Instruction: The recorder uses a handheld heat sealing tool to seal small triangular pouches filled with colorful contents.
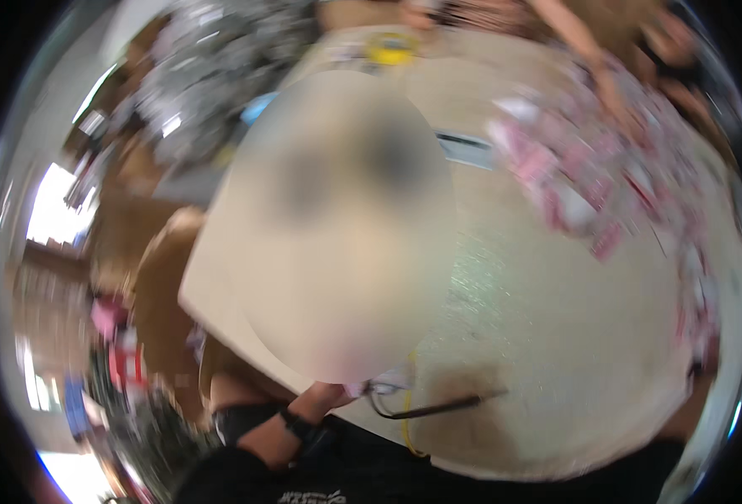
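Note:
My left hand (329, 393) comes in at the table's near edge, a dark band on its wrist. A large blurred oval covers its fingers, so their state is hidden. Something small and pinkish-white (355, 390) shows beside the hand; whether it is held I cannot tell. Just right of the hand lies a thin black rod-shaped tool (442, 408) with a curved dark cable at its left end. A yellow cord (408, 420) runs close by, down over the table edge. My right hand does not show.
Pink-and-white packets (568, 172) are heaped on the table (556, 336) at right, with another person's arm (585, 42) reaching in. A yellow ring-shaped thing (390, 49) lies at the far edge. Clear plastic bags (220, 76) pile at far left, above a cardboard box (161, 294).

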The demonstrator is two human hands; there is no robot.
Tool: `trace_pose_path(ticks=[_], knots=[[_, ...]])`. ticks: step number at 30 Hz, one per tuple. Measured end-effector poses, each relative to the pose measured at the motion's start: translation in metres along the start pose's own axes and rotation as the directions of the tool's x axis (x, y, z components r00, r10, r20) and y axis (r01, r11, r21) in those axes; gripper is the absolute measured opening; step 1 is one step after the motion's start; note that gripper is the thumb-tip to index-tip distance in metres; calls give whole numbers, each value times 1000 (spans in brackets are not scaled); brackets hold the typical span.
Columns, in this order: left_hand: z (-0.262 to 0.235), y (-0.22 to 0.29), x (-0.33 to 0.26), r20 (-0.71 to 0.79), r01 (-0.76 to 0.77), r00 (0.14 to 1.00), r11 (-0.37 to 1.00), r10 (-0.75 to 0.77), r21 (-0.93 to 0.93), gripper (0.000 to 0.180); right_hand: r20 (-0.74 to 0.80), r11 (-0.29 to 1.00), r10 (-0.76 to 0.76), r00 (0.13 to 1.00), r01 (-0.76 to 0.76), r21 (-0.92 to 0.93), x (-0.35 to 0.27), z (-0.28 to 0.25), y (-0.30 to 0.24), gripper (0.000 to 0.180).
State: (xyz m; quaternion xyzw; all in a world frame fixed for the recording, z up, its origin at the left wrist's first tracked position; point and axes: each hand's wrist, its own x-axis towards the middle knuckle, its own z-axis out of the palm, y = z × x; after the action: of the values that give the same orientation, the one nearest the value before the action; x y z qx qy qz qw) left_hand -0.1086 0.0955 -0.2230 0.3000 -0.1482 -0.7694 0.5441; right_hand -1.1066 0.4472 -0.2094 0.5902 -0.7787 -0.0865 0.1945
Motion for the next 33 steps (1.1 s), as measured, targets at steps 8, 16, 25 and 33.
trace_pose_path(ticks=[8,16,25,33], knots=[[64,-4,49,184,78,980,997,-77,4,59,192,989,146,970,-149,1,596,72,-194,67],[68,-9,64,211,41,977,999,-42,11,41,-370,699,-600,709,690,188,603,-113,-466,31],[84,-11,53,70,-104,991,981,117,-162,43,-566,112,-791,232,965,238,276,-351,-678,56],[99,14,-8,96,-114,982,911,164,-395,44,-557,292,-707,436,897,332,206,-359,-721,28]])
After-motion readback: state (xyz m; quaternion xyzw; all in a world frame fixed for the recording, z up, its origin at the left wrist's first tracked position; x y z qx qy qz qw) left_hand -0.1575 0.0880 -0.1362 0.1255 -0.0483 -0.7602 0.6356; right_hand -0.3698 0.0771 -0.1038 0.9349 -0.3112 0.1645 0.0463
